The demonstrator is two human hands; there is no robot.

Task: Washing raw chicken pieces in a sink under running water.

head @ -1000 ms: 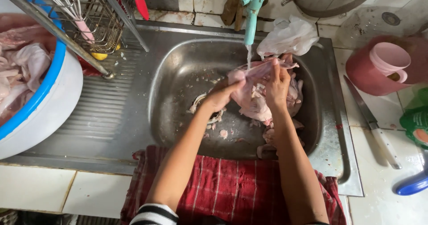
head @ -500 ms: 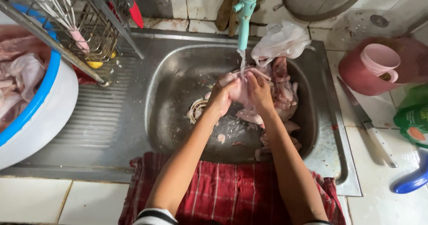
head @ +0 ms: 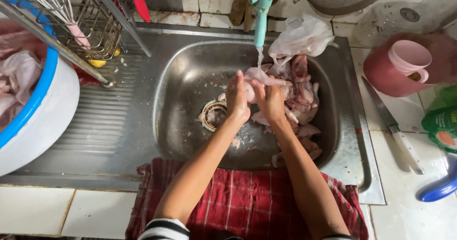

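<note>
in the middle of the frame, the left hand [head: 236,98] and right hand [head: 270,101] had their fingers wrapped around a piece of raw chicken [head: 259,78] under the tap [head: 261,11], over the sink [head: 190,73].

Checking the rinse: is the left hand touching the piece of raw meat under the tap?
Touching. The head view shows the left hand pressed against the raw meat.

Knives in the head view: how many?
1: a knife lying on the tiled counter right of the sink, beside the pink jug. The rack upper left may hide others.
</note>
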